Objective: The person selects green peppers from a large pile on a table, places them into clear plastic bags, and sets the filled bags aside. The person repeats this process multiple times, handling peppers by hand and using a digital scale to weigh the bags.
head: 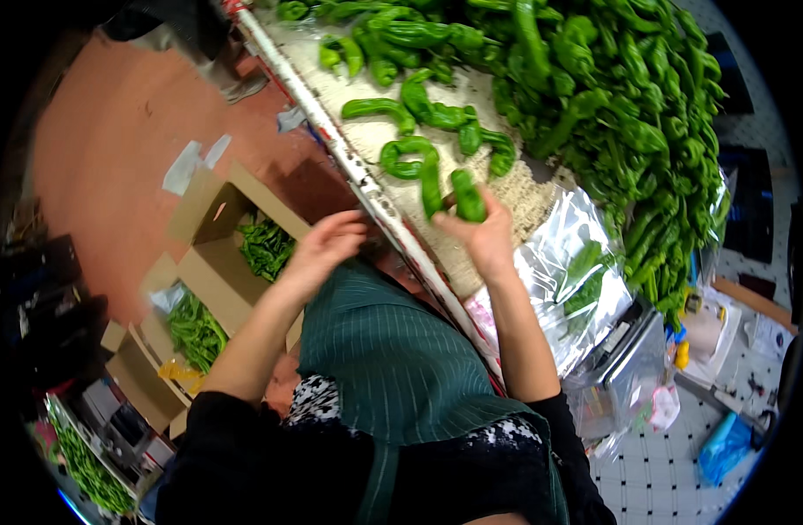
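Note:
My right hand [480,230] is over the sorting table [349,134], its thumb and fingers around a short green pepper [467,195]. The lower end of a long curved green pepper [430,184] lies at its thumb tip. My left hand [332,239] is just off the table's white metal edge [368,187], fingers loosely bent and somewhat blurred, with nothing seen in it. Several loose green peppers [378,111] lie on the pale, worn surface beyond my hands. A large heap of green peppers [605,98] covers the far and right part of the table.
Below the table edge at left stand a cardboard box [221,279] with green peppers and another open box [139,380]. Clear plastic bags [546,262] lie right of my right forearm, by a grey device [628,341]. A person's foot [244,85] is on the floor at upper left.

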A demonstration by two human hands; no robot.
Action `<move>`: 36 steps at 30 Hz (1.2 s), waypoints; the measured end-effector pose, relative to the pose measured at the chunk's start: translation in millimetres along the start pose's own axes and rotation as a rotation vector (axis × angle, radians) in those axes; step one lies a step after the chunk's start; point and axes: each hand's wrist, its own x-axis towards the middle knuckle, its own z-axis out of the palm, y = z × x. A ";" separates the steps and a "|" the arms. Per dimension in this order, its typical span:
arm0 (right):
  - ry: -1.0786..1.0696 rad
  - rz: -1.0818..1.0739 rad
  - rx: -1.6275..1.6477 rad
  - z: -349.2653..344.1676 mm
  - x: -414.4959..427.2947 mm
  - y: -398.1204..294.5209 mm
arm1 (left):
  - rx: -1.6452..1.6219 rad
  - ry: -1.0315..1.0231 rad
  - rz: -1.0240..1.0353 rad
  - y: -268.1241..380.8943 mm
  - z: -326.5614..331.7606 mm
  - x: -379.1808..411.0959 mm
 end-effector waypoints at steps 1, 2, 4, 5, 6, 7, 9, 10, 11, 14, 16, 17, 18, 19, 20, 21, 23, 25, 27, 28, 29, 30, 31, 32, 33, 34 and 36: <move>-0.068 0.014 0.002 14.6 -10.5 0.1 | -0.177 -0.083 0.029 3.1 17.6 1.8; -0.170 0.027 -0.021 24.9 -18.2 8.6 | -0.230 -0.114 0.050 -0.9 26.2 3.3; -0.276 0.070 -0.047 32.0 -24.6 17.7 | -0.212 -0.065 0.037 -3.0 28.7 -0.3; -0.283 0.098 -0.049 32.6 -25.6 17.4 | -0.297 -0.020 -0.016 -8.7 16.9 -1.6; -0.256 0.065 -0.074 29.8 -22.7 16.2 | -0.233 0.057 -0.074 -13.5 0.8 -4.2; -0.222 0.032 -0.090 26.4 -18.9 15.7 | -0.157 0.128 -0.135 -18.3 -22.0 -6.5; -0.094 -0.043 -0.230 5.3 -5.2 -0.8 | 0.402 0.226 -0.053 -87.3 -111.0 -3.3; 0.015 -0.067 -0.270 -6.0 3.5 -1.3 | 0.796 0.334 -0.123 -90.1 -132.4 -14.4; 0.124 -0.094 -0.303 -16.9 13.2 -1.4 | 1.195 0.445 -0.186 -90.5 -143.7 -26.0; 0.360 -0.080 -0.542 -40.7 39.8 -16.1 | 1.476 0.655 0.041 -65.4 -136.4 -30.8; 0.464 -0.223 -0.703 -46.2 66.6 -7.8 | 1.273 0.546 0.249 -28.5 -108.5 -7.5; 0.513 -0.292 -0.781 -49.1 79.6 -3.4 | 1.171 0.492 0.344 -6.6 -89.5 6.8; 0.497 -0.200 -0.805 -48.7 90.5 -2.0 | 1.144 0.459 0.531 17.8 -61.7 23.2; 0.479 -0.104 -0.826 -45.6 100.2 -0.3 | 1.111 0.422 0.714 39.8 -32.4 40.0; 0.451 -0.008 -0.843 -43.1 105.0 1.9 | 1.182 0.369 0.807 57.5 -11.4 54.6; 0.444 -0.010 -0.857 -42.8 105.9 5.8 | 1.249 0.315 0.902 69.9 5.3 69.7; 0.424 -0.021 -0.889 -42.3 108.8 12.0 | 1.335 0.298 0.935 77.5 30.4 100.6; 0.404 0.091 -0.713 -47.7 105.9 5.5 | 1.437 0.318 0.800 73.0 38.5 128.7; 0.409 0.305 -0.447 -54.0 104.4 -1.6 | 1.488 0.305 0.680 72.8 41.9 142.7; 0.348 0.243 -0.366 -55.4 102.9 -5.4 | 1.490 0.281 0.629 74.4 44.2 146.6; 0.364 0.220 -0.482 -51.3 103.4 -8.7 | 1.493 0.258 0.578 76.1 46.4 148.8; 0.376 0.198 -0.598 -35.7 102.4 -16.0 | 1.500 0.251 0.579 76.9 47.5 146.8; 0.394 0.177 -0.708 -22.1 102.5 -19.3 | 1.458 0.245 0.583 76.4 48.5 147.6; 0.420 0.164 -0.848 -11.6 105.1 -12.7 | 1.416 0.239 0.586 75.6 49.0 148.5; 0.440 0.148 -0.990 -1.7 106.7 -11.4 | 1.372 0.238 0.585 75.9 48.9 149.1; 0.389 0.171 -1.059 1.8 103.2 -16.0 | 1.351 0.221 0.558 79.3 50.3 148.0; 0.419 0.133 -1.043 1.4 102.1 -13.7 | 1.344 0.167 0.575 79.5 49.5 145.7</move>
